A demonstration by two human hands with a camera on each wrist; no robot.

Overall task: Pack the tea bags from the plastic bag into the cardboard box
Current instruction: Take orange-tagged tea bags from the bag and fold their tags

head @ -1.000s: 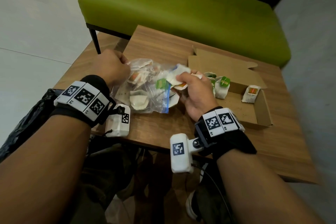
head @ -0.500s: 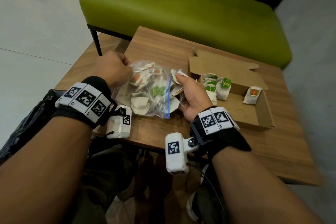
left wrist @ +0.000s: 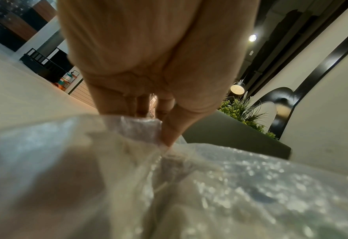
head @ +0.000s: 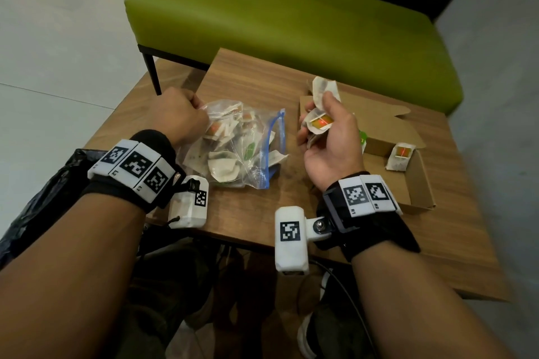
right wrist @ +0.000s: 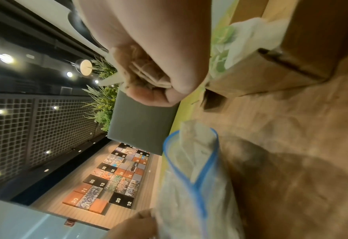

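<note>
A clear plastic bag (head: 239,148) with a blue zip edge lies on the wooden table (head: 250,213), holding several tea bags. My left hand (head: 186,116) grips the bag's far left corner; in the left wrist view its fingers (left wrist: 169,129) pinch the plastic bag (left wrist: 128,161). My right hand (head: 326,125) is lifted over the left edge of the open cardboard box (head: 408,189), holding a bunch of tea bags (head: 320,122), one with an orange tag. A tea bag (head: 401,156) with an orange tag lies in the box. In the right wrist view the fingers (right wrist: 159,90) curl round tea bags, above the bag's open mouth (right wrist: 191,161).
A green upholstered bench (head: 291,17) stands behind the table. A black plastic bag (head: 43,198) hangs at the table's left side. Tea bags with green tags (right wrist: 224,48) stand inside the box near its left wall. Bare wood lies in front of the box.
My right hand has come out of the bag's mouth with tea bags and risen to the right, over the box's left edge. The left hand kept its hold on the bag.
</note>
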